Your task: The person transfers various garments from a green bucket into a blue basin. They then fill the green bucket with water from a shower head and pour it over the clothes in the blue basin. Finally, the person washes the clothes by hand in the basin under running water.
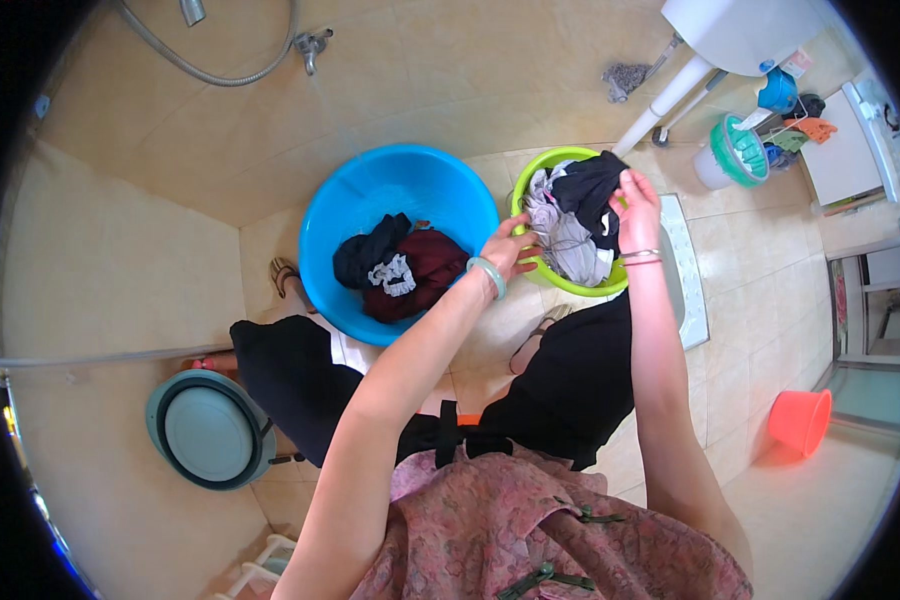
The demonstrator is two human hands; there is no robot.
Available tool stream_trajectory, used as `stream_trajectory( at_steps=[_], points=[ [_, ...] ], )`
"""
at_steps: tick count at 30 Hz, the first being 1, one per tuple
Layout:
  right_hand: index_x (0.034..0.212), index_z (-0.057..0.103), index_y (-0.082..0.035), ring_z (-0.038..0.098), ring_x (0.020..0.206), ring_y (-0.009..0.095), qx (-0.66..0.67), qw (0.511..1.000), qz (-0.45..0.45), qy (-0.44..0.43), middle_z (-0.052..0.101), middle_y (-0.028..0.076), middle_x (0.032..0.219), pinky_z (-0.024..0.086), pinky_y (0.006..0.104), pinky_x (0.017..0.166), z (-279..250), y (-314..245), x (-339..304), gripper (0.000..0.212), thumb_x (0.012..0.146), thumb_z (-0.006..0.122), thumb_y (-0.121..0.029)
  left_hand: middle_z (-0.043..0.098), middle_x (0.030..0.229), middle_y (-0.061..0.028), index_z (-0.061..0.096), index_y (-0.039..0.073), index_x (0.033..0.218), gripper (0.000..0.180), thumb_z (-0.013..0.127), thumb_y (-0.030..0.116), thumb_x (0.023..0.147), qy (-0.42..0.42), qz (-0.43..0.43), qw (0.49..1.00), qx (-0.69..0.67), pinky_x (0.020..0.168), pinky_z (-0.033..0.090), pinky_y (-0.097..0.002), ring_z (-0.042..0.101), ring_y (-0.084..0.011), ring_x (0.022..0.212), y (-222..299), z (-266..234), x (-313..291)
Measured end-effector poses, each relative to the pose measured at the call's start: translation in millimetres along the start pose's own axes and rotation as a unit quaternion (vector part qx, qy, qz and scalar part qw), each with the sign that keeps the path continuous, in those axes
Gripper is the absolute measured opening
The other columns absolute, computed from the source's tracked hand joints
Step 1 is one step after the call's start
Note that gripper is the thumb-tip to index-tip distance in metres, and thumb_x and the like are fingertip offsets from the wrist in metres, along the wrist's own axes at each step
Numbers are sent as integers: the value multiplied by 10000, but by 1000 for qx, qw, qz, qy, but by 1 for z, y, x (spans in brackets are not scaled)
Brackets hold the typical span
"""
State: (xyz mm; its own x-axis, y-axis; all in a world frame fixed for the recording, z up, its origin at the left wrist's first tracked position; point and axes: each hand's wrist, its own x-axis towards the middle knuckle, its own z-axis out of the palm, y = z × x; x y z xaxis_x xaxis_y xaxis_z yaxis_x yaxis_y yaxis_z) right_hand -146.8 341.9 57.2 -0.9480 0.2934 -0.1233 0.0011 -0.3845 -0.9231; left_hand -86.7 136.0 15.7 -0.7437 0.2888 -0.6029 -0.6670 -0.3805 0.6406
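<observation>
- In the head view, split between two tubs: by the look of it, partway through sorting or moving laundry.
- Already lying in the blue basin (400, 165), at its near side: a dark red garment (435, 268), a black bundle (367, 255) and a white frilly piece (394, 275).
- Left in the lime-green basin (592, 291), just to the right: pale clothes (560, 235), with a black garment (582, 188) on top, reaching up to the rim.
- With the right hand (638, 208), pinching the edge of that black garment, fingers together on the cloth.
- With the left hand (508, 248), between the basins at the lime-green rim, fingers apart; cannot tell whether gripping it.
- Cannot tell how much water lies in the blue basin.
- Judging by the heap, much left to handle in the lime-green basin.
</observation>
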Motion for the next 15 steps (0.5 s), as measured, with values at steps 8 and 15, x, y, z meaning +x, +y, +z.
stream_trajectory(
  at_steps=[8,15],
  points=[
    [1070,538,8,508,896,145,211,952,-7,-221,565,66,983,409,323,869,84,-113,-74,208,926,496,-136,68,1497,-140,164,358,1431,970,776,125,716,-20,132,990,47,950,347,-584,299,-331,1301,43,13,-20],
    [1217,462,57,505,1071,217,330,895,71,-292,548,125,1137,377,364,970,121,-95,-102,352,943,455,-164,603,1018,27,570,174,1013,114,540,212,909,-7,184,980,79,860,413,-444,536,-174,1024,61,-28,-35]
  ],
)
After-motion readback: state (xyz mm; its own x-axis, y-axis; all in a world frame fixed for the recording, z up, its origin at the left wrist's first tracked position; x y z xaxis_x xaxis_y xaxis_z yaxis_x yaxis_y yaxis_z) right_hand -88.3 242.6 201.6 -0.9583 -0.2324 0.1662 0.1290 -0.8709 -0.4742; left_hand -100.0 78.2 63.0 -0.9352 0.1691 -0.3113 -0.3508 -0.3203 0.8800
